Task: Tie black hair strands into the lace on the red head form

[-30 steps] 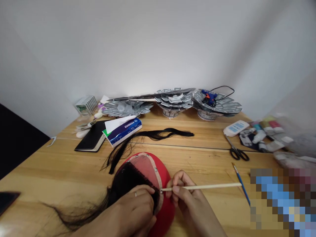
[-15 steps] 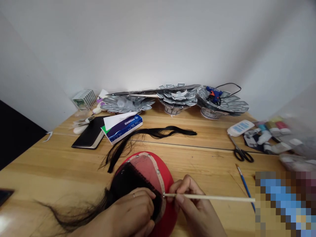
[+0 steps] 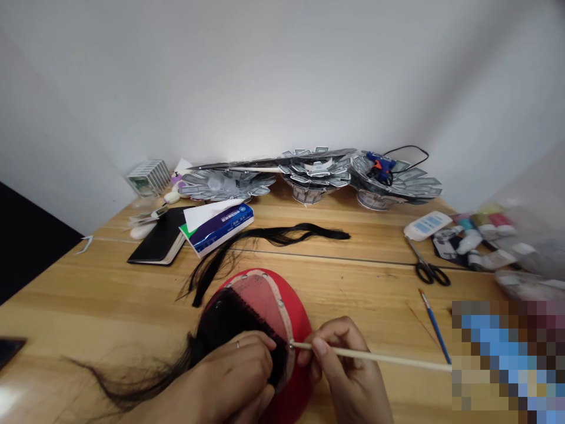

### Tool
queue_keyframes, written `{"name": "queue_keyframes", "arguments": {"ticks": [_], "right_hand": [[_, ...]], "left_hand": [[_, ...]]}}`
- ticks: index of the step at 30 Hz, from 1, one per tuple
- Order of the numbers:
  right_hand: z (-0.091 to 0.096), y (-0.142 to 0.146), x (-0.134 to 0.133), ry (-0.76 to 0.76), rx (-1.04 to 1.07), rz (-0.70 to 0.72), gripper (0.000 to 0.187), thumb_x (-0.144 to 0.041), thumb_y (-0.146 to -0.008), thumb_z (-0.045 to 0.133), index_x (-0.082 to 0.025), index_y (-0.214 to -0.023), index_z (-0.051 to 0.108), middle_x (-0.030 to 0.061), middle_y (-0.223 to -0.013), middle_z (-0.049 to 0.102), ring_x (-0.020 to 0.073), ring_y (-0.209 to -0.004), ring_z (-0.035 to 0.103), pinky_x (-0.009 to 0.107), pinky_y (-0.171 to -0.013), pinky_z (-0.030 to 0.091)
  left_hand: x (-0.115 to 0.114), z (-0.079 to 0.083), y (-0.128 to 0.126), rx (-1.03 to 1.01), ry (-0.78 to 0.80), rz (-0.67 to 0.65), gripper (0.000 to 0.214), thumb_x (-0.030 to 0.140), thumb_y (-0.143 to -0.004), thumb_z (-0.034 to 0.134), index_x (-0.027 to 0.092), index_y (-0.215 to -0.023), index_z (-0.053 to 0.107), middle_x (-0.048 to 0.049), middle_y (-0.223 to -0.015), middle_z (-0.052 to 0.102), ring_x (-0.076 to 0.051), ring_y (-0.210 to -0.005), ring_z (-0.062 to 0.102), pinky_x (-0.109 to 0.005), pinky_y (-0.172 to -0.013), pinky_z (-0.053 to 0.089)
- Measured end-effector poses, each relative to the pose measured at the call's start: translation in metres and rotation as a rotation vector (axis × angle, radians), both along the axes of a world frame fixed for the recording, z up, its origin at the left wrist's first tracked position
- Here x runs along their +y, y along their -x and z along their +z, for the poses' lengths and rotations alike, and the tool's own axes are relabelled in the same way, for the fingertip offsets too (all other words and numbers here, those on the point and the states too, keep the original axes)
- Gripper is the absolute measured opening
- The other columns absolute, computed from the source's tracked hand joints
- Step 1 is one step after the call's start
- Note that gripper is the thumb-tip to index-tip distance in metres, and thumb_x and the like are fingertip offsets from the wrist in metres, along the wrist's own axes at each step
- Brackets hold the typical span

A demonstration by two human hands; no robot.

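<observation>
A red rounded block (image 3: pixel 300 321) with a pinkish mesh cap (image 3: pixel 260 294) pinned on it sits at the near edge of the wooden table (image 3: pixel 362 282). Black hair (image 3: pixel 220 327) covers the cap's left part and trails off to the left. My left hand (image 3: pixel 233 377) is closed over the hair at the cap's near edge, a ring on one finger. My right hand (image 3: pixel 339 365) pinches a thin pale wooden stick (image 3: pixel 379 357), whose metal tip touches the cap's edge beside a pin.
A loose strand of black hair (image 3: pixel 273 238) lies behind the block. Farther back are a tissue pack (image 3: pixel 218 222), a black notebook (image 3: pixel 156 242), silver paper ornaments (image 3: pixel 315 174) and a glue gun (image 3: pixel 379 165). Scissors (image 3: pixel 428 268), a blue brush (image 3: pixel 435 327) and paint tubes (image 3: pixel 477 241) lie right.
The stick's far end has dropped lower to the right while its tip stays at the cap's edge. My right hand has shifted slightly. The view tilted a little.
</observation>
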State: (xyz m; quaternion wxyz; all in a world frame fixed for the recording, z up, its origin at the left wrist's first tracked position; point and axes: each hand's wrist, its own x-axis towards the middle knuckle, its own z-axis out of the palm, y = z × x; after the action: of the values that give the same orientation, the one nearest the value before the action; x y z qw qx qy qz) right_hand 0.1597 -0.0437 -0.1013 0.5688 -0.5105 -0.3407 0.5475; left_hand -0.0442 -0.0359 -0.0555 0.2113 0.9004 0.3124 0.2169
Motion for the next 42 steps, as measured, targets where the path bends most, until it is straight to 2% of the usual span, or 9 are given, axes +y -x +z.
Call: {"name": "queue_keyframes", "arguments": {"ticks": [5,11,14,17,20,24,31,37,42], "right_hand": [[0.002,0.002,0.001,0.045,0.085,-0.005,0.05,-0.064,-0.07,0.09,-0.021,-0.072,0.065,-0.0004,-0.055,0.072,0.0105,-0.048,0.056,0.02,-0.049,0.043],[0.0,-0.001,0.004,0.123,0.236,0.054,0.051,-0.06,-0.065,0.096,-0.02,-0.075,0.065,-0.001,-0.057,0.074,0.0087,-0.049,0.055,0.018,-0.052,0.039],[-0.002,-0.003,0.004,0.136,0.261,0.08,0.051,-0.059,-0.066,0.096,-0.02,-0.077,0.065,0.0006,-0.059,0.076,0.0095,-0.051,0.055,0.019,-0.053,0.039],[-0.002,-0.003,0.004,0.127,0.284,0.08,0.048,-0.056,-0.066,0.096,-0.021,-0.077,0.066,-0.0007,-0.06,0.075,0.0096,-0.051,0.054,0.02,-0.054,0.039],[-0.002,-0.002,0.003,0.108,0.302,0.077,0.045,-0.054,-0.067,0.097,-0.021,-0.076,0.067,-0.0019,-0.06,0.074,0.0095,-0.052,0.054,0.02,-0.055,0.04],[-0.004,-0.001,0.001,0.088,0.292,0.061,0.044,-0.055,-0.068,0.096,-0.021,-0.076,0.069,-0.001,-0.062,0.075,0.0105,-0.055,0.057,0.021,-0.057,0.042],[-0.009,0.004,-0.006,-0.023,0.175,-0.012,0.039,-0.058,-0.075,0.09,-0.024,-0.077,0.071,-0.0026,-0.069,0.07,0.0116,-0.061,0.059,0.022,-0.06,0.047],[-0.009,0.006,-0.01,-0.095,0.041,-0.043,0.025,-0.047,-0.081,0.087,-0.026,-0.078,0.074,0.0001,-0.075,0.072,0.015,-0.064,0.062,0.026,-0.063,0.05],[-0.009,0.004,-0.011,-0.106,0.029,-0.058,0.023,-0.045,-0.082,0.086,-0.027,-0.078,0.074,-0.0001,-0.074,0.072,0.0154,-0.063,0.062,0.025,-0.06,0.049]], "left_hand": [[0.001,0.001,-0.002,0.025,-0.081,0.017,0.018,0.013,-0.105,0.042,0.02,-0.105,0.059,-0.0006,-0.095,0.076,-0.012,-0.088,0.074,-0.015,-0.092,0.058],[0.001,-0.002,-0.006,0.046,-0.113,0.019,0.022,0.006,-0.101,0.042,0.021,-0.099,0.057,0.0016,-0.091,0.076,-0.009,-0.09,0.075,-0.012,-0.097,0.055],[0.0,0.001,-0.005,0.053,-0.129,0.015,0.017,0.01,-0.103,0.045,0.02,-0.103,0.058,0.0012,-0.095,0.078,-0.01,-0.091,0.076,-0.013,-0.1,0.054],[-0.001,0.005,-0.006,0.062,-0.144,0.022,0.018,0.012,-0.106,0.042,0.02,-0.106,0.058,0.0001,-0.099,0.079,-0.011,-0.092,0.076,-0.014,-0.096,0.056],[0.002,0.013,-0.011,0.046,-0.123,0.017,0.029,0.018,-0.112,0.031,0.021,-0.1,0.057,0.0008,-0.089,0.076,-0.011,-0.082,0.075,-0.014,-0.083,0.059],[0.008,0.02,-0.017,-0.031,-0.059,0.021,0.043,0.033,-0.117,0.018,0.023,-0.097,0.055,0.0027,-0.073,0.065,-0.011,-0.067,0.067,-0.016,-0.065,0.055],[0.006,0.015,-0.014,-0.055,-0.031,0.026,0.031,0.029,-0.116,0.027,0.024,-0.101,0.054,0.0032,-0.076,0.065,-0.012,-0.067,0.064,-0.019,-0.066,0.054],[0.004,0.016,-0.018,-0.087,-0.009,0.051,0.039,0.028,-0.114,0.028,0.024,-0.082,0.05,0.0025,-0.073,0.062,-0.013,-0.064,0.061,-0.02,-0.061,0.053],[0.004,0.016,-0.017,-0.076,0.008,0.047,0.028,0.023,-0.111,0.037,0.024,-0.088,0.054,0.0028,-0.076,0.064,-0.013,-0.068,0.062,-0.018,-0.066,0.055]]}}
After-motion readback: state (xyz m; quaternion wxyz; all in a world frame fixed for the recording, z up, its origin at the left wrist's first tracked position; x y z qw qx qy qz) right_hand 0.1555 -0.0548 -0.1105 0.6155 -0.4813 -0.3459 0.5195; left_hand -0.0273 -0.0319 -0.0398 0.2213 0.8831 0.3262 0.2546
